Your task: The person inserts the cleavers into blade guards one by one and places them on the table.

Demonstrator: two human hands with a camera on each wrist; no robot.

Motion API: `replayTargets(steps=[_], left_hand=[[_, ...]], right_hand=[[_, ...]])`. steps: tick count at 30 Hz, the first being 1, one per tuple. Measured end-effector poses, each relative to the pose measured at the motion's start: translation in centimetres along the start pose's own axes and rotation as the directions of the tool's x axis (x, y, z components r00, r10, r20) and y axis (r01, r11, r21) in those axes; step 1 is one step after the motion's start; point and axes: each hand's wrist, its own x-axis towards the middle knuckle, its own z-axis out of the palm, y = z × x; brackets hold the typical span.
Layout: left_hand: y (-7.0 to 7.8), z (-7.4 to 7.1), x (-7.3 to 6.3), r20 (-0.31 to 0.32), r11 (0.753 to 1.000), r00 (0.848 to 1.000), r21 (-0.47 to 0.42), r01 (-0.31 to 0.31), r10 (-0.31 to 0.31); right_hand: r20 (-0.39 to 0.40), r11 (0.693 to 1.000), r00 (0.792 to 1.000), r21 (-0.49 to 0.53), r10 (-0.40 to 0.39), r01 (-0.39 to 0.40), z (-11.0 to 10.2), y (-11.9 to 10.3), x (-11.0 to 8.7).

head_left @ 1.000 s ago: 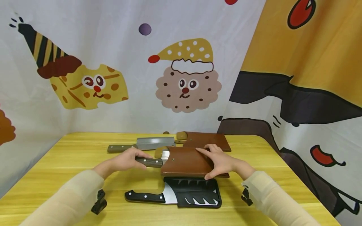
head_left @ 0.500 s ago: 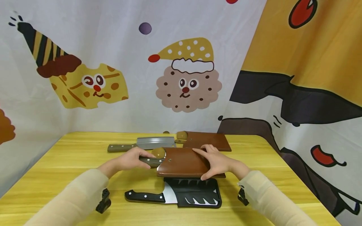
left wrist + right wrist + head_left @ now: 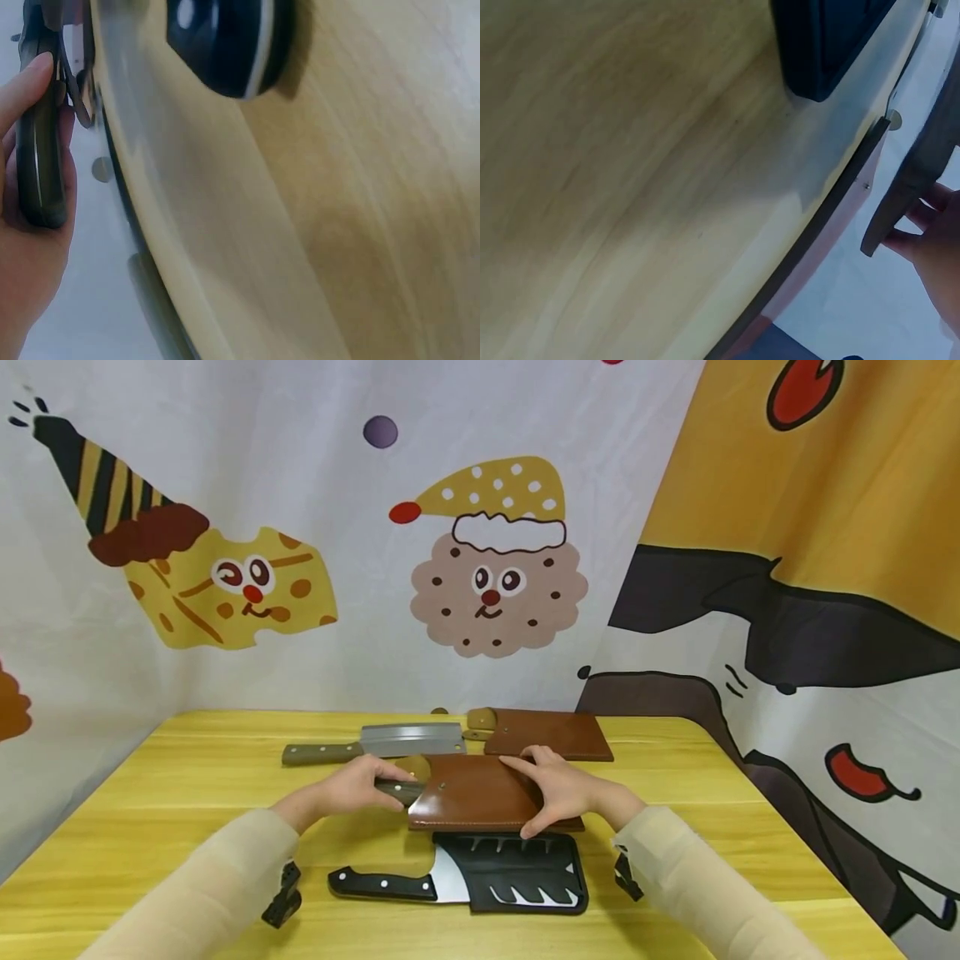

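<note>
My left hand grips the dark wooden handle of a knife. The knife's blade is hidden inside a brown leather sheath with a tan strap. At the sheath's other end, my right hand holds it, thumb at the lower edge and fingers at the upper. In the left wrist view, thumb and fingers wrap the handle. The right wrist view has my fingers under the edge of the sheath. The sheath is held over the table, just behind a black-handled knife.
A black guard covers most of the black-handled knife's blade. Behind my hands lie a bare cleaver and a second brown sheath. All rest on a yellow wood-grain table before a printed curtain.
The sheath and my right hand have moved left, and my left hand slightly right. The strip of blade that showed between handle and sheath is now covered. The other knives have stayed put.
</note>
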Motion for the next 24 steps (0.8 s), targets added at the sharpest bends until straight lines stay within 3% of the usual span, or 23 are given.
replayTargets(steps=[9,24], left_hand=[[-1.3,0.4,0.3,0.008,0.998,0.999,-0.056,0.038,-0.038],[-2.8,0.8,0.7,0.010,0.994,0.997,-0.071,0.077,-0.076]], right_hand=[[0.066,0.999,0.997,0.026,0.032,-0.034,0.4,0.7,1.2],[0.129,0.996,0.989,0.055,0.069,-0.077,1.3,1.2,2.6]])
